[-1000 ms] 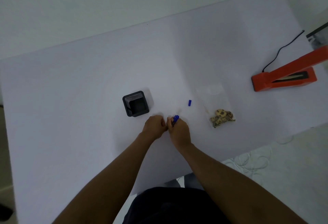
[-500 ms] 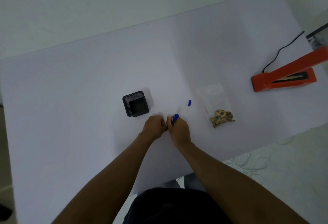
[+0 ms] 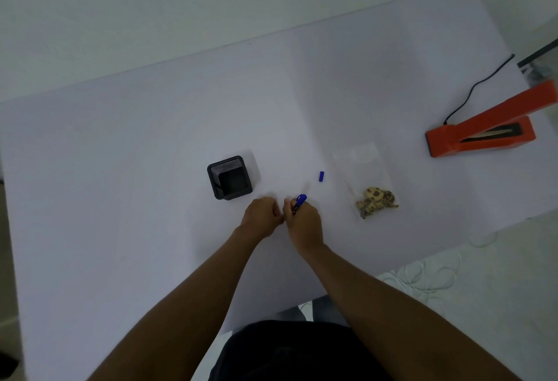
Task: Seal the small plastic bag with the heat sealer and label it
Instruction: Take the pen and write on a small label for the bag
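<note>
Head view, hands [image 3: 283, 217] mid-table, bag [image 3: 367, 182] right, table edge [image 3: 453, 235] near.

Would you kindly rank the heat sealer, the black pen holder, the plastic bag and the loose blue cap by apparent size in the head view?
1. heat sealer
2. plastic bag
3. black pen holder
4. blue cap

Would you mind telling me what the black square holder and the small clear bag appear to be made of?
The black square holder looks like fine metal mesh, matt: a dotted grid shows on its inner wall, though blur leaves it open. The small clear bag looks like thin glossy plastic film: the white table and its cookies show through.
</note>
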`<state>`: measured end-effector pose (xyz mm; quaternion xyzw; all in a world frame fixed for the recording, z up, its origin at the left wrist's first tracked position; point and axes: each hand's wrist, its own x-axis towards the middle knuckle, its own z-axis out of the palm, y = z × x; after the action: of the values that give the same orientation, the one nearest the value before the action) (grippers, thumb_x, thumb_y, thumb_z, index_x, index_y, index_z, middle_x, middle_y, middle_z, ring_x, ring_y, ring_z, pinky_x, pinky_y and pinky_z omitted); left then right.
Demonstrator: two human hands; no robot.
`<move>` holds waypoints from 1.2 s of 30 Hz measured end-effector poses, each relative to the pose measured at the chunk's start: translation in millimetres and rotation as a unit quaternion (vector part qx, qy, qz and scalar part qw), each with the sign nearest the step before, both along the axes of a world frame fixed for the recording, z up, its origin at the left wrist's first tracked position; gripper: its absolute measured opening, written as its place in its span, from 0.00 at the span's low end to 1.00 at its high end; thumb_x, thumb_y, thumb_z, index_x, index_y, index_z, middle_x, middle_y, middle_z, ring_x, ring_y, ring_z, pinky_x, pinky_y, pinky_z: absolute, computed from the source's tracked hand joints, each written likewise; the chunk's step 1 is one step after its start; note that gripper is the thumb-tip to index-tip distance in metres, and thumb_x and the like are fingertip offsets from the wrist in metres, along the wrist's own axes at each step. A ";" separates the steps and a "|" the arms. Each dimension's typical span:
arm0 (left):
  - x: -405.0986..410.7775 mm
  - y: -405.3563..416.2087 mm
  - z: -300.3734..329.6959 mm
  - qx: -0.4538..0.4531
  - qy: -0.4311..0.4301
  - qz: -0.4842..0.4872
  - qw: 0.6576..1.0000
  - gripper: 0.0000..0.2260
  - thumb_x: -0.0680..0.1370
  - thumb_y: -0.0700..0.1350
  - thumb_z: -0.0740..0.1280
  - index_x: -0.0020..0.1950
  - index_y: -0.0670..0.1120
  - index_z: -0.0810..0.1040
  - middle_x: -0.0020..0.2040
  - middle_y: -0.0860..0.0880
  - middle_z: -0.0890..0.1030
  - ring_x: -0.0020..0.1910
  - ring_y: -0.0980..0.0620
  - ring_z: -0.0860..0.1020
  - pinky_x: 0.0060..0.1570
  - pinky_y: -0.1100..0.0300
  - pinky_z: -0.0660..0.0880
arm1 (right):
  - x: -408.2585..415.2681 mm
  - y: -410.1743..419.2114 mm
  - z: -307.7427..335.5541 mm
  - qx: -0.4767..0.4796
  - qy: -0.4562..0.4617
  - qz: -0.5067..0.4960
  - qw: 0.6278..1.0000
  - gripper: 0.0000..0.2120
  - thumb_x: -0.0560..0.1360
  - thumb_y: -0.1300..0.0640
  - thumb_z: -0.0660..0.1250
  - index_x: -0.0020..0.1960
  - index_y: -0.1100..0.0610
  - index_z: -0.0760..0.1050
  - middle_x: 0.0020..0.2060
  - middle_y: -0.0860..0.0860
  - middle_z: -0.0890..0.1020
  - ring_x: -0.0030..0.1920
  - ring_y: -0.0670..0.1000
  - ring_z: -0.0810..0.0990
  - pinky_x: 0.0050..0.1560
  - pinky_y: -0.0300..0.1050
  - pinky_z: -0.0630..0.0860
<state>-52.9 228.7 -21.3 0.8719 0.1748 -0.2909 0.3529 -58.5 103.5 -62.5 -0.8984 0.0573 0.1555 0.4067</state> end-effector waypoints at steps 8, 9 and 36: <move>0.1 0.7 -1.9 0.004 0.000 -0.006 1.000 0.08 0.73 0.46 0.71 0.39 0.43 0.79 0.38 0.46 0.82 0.38 0.49 0.78 0.39 0.57 0.73 | -1.0 -4.0 -0.1 -0.006 -0.005 0.007 1.000 0.20 0.82 0.50 0.62 0.35 0.59 0.75 0.28 0.54 0.78 0.29 0.51 0.78 0.31 0.39 0.71; 0.0 0.7 -2.3 0.003 -0.001 -0.005 1.000 0.08 0.73 0.46 0.71 0.39 0.43 0.79 0.38 0.46 0.82 0.38 0.50 0.78 0.39 0.57 0.73 | -0.6 -3.7 0.3 -0.004 -0.006 0.004 1.000 0.20 0.82 0.50 0.62 0.35 0.59 0.75 0.27 0.54 0.77 0.28 0.51 0.77 0.31 0.37 0.69; -1.5 0.3 -1.1 0.006 -0.008 -0.008 1.000 0.08 0.73 0.48 0.73 0.40 0.45 0.79 0.39 0.47 0.82 0.39 0.50 0.79 0.42 0.55 0.76 | 1.1 -4.3 1.6 -0.001 0.001 -0.024 1.000 0.19 0.82 0.52 0.62 0.36 0.61 0.75 0.28 0.55 0.78 0.29 0.52 0.77 0.30 0.38 0.70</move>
<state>-54.4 229.0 -22.4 0.8775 0.1668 -0.2857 0.3471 -57.3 99.1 -60.9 -0.8968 0.0796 0.1465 0.4098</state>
